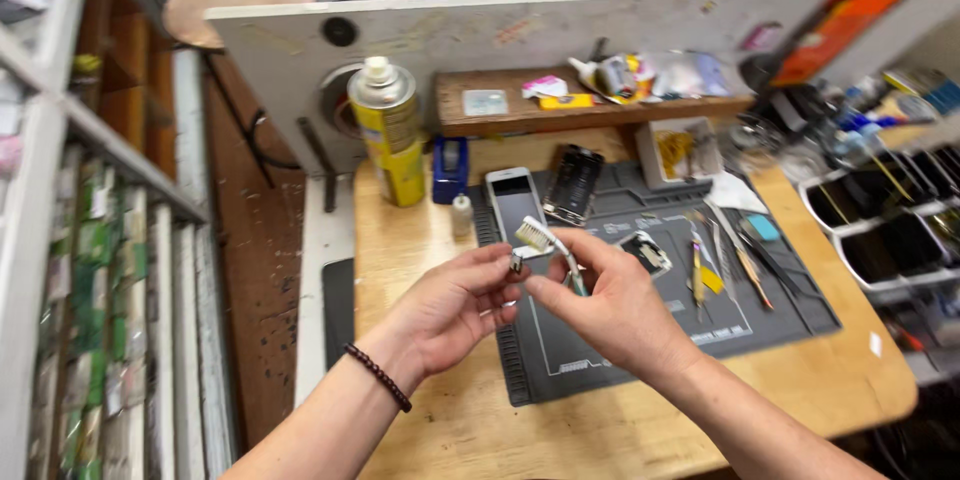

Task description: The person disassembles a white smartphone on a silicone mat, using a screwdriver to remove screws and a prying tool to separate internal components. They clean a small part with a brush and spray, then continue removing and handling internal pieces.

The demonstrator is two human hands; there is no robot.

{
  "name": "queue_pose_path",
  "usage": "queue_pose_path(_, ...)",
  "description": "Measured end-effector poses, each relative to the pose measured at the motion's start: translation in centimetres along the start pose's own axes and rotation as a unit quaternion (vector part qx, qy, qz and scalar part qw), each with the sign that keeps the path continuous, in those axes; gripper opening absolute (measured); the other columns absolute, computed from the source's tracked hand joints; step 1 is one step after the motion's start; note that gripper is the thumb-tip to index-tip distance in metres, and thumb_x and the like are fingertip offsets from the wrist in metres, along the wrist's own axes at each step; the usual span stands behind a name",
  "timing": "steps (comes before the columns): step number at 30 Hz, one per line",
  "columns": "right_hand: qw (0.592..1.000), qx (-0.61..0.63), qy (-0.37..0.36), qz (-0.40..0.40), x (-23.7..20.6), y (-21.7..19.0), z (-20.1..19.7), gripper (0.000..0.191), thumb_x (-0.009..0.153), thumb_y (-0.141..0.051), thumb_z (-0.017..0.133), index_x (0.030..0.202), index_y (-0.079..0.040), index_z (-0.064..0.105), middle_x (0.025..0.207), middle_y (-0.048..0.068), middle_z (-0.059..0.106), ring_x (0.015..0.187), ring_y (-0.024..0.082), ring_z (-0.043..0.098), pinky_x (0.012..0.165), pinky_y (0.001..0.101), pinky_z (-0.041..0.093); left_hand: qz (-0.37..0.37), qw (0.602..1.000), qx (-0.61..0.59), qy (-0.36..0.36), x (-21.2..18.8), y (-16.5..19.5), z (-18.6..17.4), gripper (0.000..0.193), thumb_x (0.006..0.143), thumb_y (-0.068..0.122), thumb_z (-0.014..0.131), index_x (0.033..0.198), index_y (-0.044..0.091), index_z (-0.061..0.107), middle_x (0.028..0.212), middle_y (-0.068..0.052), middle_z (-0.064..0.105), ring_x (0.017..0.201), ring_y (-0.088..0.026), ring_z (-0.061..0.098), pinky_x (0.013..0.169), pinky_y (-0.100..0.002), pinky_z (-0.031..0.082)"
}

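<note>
Left hand [455, 305]: grip pinched on a small part [516, 264] above the grey mat [600, 340] — keep it steady.
Right hand [610, 305]: grip clamped on a toothbrush [545, 240], bristles by the part — light, short strokes seem best.
Table [420, 240]: spray can [388, 130], phone [515, 202].

A tall yellow spray can with a silver top [389, 130] stands at the back left of my wooden bench. Just right of it on the grey mat lie a white-framed phone with a dark screen [515, 202] and a black phone screen panel [573, 184]. Pink and yellow labelled packets [552, 92] sit on the wooden shelf.
</note>
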State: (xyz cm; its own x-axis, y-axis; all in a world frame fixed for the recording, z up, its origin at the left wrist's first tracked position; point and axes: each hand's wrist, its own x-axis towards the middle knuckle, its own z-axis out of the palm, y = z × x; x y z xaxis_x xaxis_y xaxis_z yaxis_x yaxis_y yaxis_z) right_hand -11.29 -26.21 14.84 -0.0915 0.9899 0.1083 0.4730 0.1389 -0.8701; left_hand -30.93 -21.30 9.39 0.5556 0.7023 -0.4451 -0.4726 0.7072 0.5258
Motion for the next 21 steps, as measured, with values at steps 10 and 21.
queue_pose_path(10, 0.995, -0.017, 0.048, 0.089, -1.7, 5.8, -4.8, 0.023, 0.081, -0.016, 0.079, 0.099, -0.005, 0.073, 0.076, -0.003, 0.065, 0.069, 0.006, 0.055, 0.060, 0.0260, 0.047, -0.022, 0.984, 0.177, -0.032, 6.7, -4.0, 4.4, 0.043, 0.091, 0.013, 0.072, 0.132, 0.006, 0.062, 0.096, -0.006, 0.070, 0.082, -0.015, 0.066, 0.071, -0.031, 0.056)
queue_pose_path(21, 0.968, -0.197, 0.078, 0.132, 6.3, 20.4, -18.5, 0.029, 0.078, -0.021, 0.081, 0.104, -0.009, 0.075, 0.076, 0.007, 0.071, 0.071, 0.022, 0.067, 0.067, 0.0361, 0.053, 0.039, 0.967, 0.211, 0.134, 15.7, -6.6, 10.9, 0.038, 0.093, 0.015, 0.066, 0.128, 0.001, 0.060, 0.098, -0.010, 0.073, 0.078, -0.015, 0.068, 0.066, -0.029, 0.057)
